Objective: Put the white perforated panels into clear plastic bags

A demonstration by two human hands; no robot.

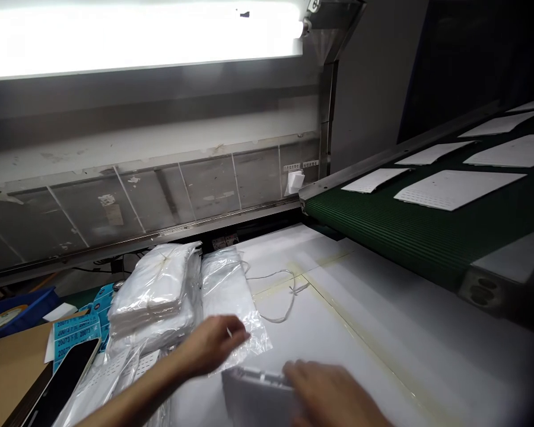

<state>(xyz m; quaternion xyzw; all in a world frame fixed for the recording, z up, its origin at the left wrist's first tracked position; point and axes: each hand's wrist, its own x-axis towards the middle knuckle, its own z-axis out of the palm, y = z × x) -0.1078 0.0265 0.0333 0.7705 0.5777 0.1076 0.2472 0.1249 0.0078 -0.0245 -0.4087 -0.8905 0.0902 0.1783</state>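
Observation:
My left hand (214, 344) hovers over or touches a flat pile of clear plastic bags (225, 276). Its fingers are curled in close to the thumb, and whatever lies between them does not show. At the bottom, my right hand (327, 388) grips the edge of a white, flat box-like piece (260, 400), smeared by motion and partly cut off by the frame. Left of the loose bags stands a thick stack of bagged plastic film (153, 284) tied with string. Below it, white pieces with rows of slots (102, 379) lie in clear plastic.
A green conveyor belt (382, 231) on the right carries several white flat pieces (458, 190). A string loop (276, 320) lies on the white tabletop (320, 344). At left are a phone (66, 379), blue label sheets (76, 332) and a blue tray (40, 302). A lamp (137, 35) hangs above.

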